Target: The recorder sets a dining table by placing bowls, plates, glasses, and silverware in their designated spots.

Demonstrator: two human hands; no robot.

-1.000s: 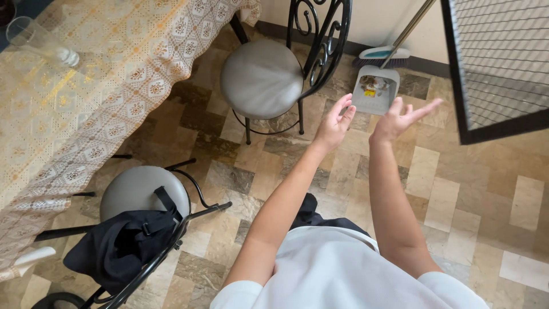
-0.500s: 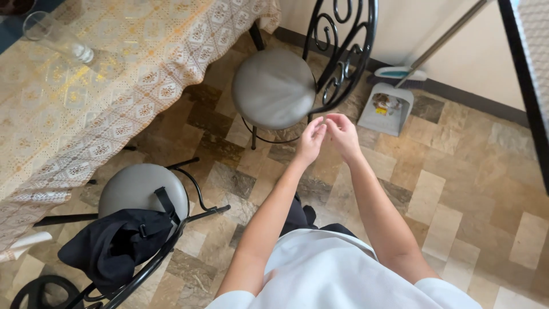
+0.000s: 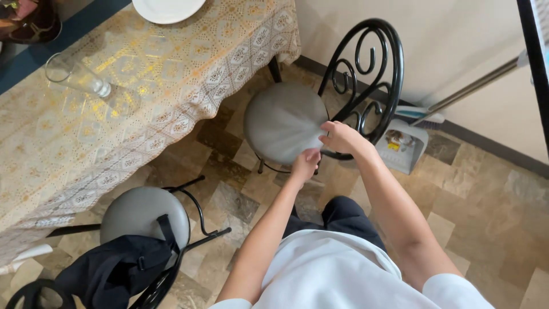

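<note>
Two hands grip the grey seat cover of a black iron chair beside a dining table on a tiled floor.

The floor (image 3: 492,206) is beige and brown stone tile, meeting a cream wall (image 3: 457,51). At left stands a table (image 3: 86,149) under a gold lace cloth, bearing a glass (image 3: 77,77) and a white plate (image 3: 167,8). The chair (image 3: 366,74), with a scrolled back, stands just past the table's corner, its round padded seat (image 3: 280,117) covered in smooth grey fabric that puckers at the near edge. The left hand (image 3: 305,165) closes on the seat's edge from below; the right hand (image 3: 341,137) pinches the fabric just above it. A second chair (image 3: 143,214) at lower left carries a black bag (image 3: 111,272). A dustpan (image 3: 403,146) leans by the wall.
</note>
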